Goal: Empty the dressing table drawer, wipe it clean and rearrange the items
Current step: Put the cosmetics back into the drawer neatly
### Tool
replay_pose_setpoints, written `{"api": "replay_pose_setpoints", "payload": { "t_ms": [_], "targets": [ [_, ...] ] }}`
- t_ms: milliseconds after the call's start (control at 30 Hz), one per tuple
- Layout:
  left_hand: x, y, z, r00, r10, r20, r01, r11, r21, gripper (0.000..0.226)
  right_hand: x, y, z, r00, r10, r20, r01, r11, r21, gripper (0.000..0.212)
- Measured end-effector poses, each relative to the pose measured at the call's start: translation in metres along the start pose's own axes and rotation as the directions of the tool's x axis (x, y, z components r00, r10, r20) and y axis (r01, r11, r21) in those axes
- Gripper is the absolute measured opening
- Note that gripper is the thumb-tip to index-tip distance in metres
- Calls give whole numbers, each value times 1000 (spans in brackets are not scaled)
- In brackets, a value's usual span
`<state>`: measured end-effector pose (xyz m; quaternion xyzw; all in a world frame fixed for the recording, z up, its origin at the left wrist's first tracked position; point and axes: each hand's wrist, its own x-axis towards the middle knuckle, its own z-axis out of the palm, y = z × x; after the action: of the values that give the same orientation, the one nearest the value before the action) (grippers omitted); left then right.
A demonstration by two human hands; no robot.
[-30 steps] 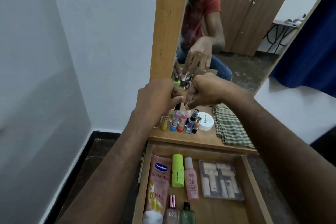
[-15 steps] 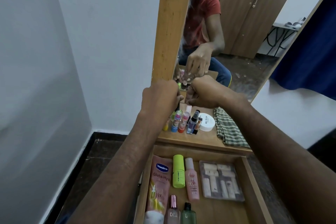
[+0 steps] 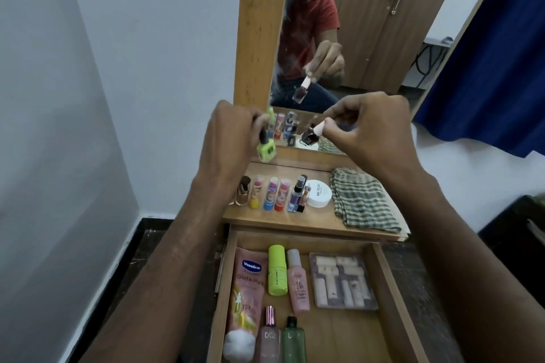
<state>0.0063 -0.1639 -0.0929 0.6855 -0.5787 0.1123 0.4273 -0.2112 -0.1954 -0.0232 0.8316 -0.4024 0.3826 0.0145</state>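
My left hand holds a lime-green nail polish bottle by its dark cap, above the dressing table top. My right hand pinches the pale pink cap of a dark maroon nail polish bottle, tilted. Below, the open wooden drawer holds a pink Vaseline tube, a green bottle, a pink bottle, a flat palette and two small bottles near the front.
On the table top stands a row of small lip balm tubes, a spray bottle, a white jar and a folded checked cloth. A mirror rises behind; a white wall is left.
Both hands were together over the row of small items; they have lifted and moved apart, each carrying a nail polish bottle.
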Motion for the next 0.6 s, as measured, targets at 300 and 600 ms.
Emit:
{"api": "replay_pose_setpoints", "payload": {
  "t_ms": [300,600],
  "targets": [
    [-79,89,-47,936,235,262,-151,940,-305,21,-135,17,-39,887,271,375,-277,960,-38,7],
    [-185,88,24,743,390,543,-182,899,-397,14,-214,69,-26,699,382,604,-299,924,-239,12]
  ]
}}
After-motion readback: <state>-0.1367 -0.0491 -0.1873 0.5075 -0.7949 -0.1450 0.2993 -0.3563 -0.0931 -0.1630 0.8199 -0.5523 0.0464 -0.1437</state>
